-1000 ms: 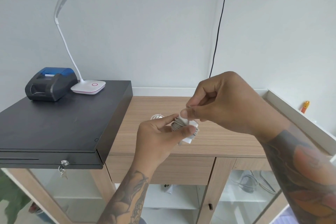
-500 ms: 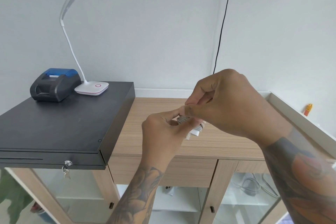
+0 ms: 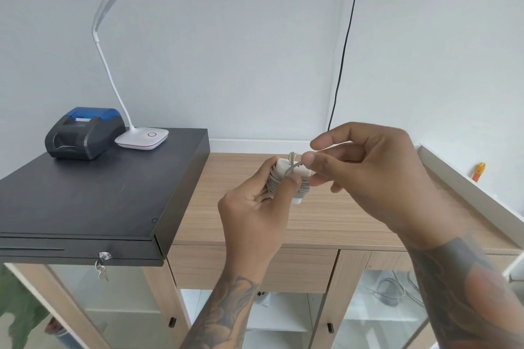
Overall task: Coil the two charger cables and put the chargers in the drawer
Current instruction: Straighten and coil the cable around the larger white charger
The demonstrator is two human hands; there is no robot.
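Hands meet in the air above the front edge of the wooden cabinet top (image 3: pixel 326 224): the left hand (image 3: pixel 255 215) grips the white charger (image 3: pixel 286 167) with its cable (image 3: pixel 276 185) wound round it, and the right hand (image 3: pixel 377 176) pinches the cable's loose end just above. Bare wood lies under and beyond them, bounded to the left by the black cash drawer (image 3: pixel 93 193) and to the right by a white raised rim (image 3: pixel 465 181). Farther back on the cash drawer stand a small printer (image 3: pixel 85 133) and a white desk lamp (image 3: pixel 141 137), against the wall.

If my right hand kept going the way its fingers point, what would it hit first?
The right hand points leftward, pinching the cable end. Almost at once it would likely meet the charger held in the left hand.
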